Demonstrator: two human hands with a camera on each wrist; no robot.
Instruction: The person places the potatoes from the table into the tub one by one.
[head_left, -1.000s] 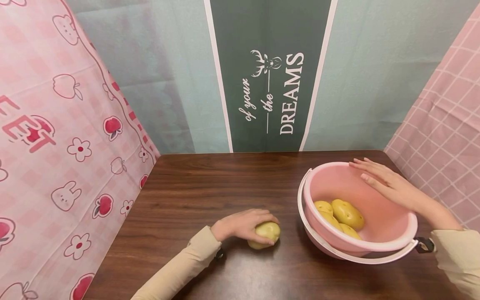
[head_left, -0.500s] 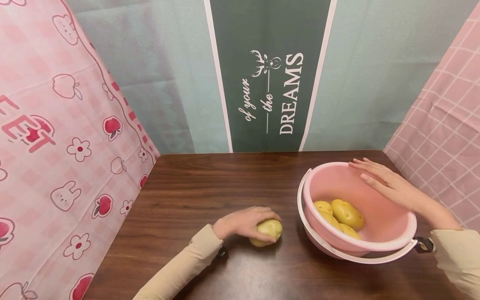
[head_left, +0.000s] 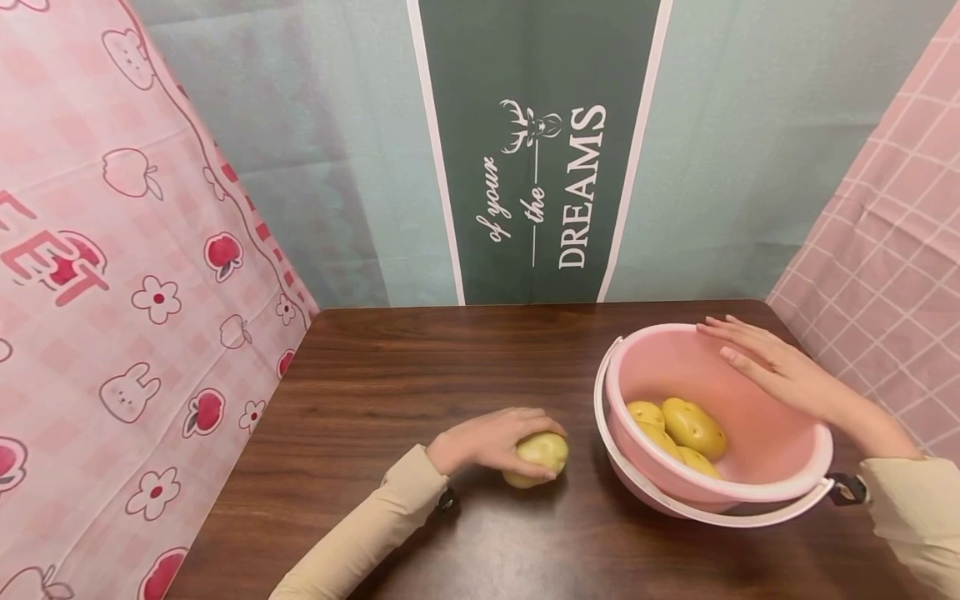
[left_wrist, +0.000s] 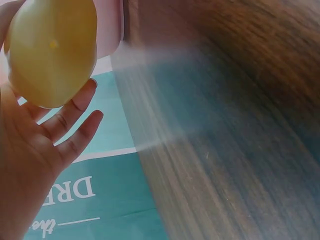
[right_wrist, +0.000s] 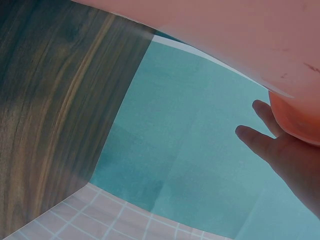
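In the head view, my left hand (head_left: 495, 439) holds a pale yellow potato (head_left: 545, 451) over the middle of the table, left of the bucket. Thumb and fingers wrap its sides; the left wrist view shows the potato (left_wrist: 52, 55) held near the fingertips, with two fingers spread beneath. Whether it touches the table is hard to tell. My right hand (head_left: 780, 367) rests on the far right rim of the pink bucket (head_left: 780, 433), fingers extended. Several yellow potatoes (head_left: 693, 429) lie inside the bucket, bunched toward its left side.
The bucket's white handle (head_left: 750, 521) hangs down around its near side. Brown wood-grain table (head_left: 375, 358) lies under everything. A green curtain (head_left: 300, 167) hangs behind, with pink patterned cloths at the left (head_left: 187, 358) and right (head_left: 862, 250).
My left hand, with the potato in it, has shifted slightly away from me and to the right, nearer the bucket. My right hand and the bucket have stayed in place.
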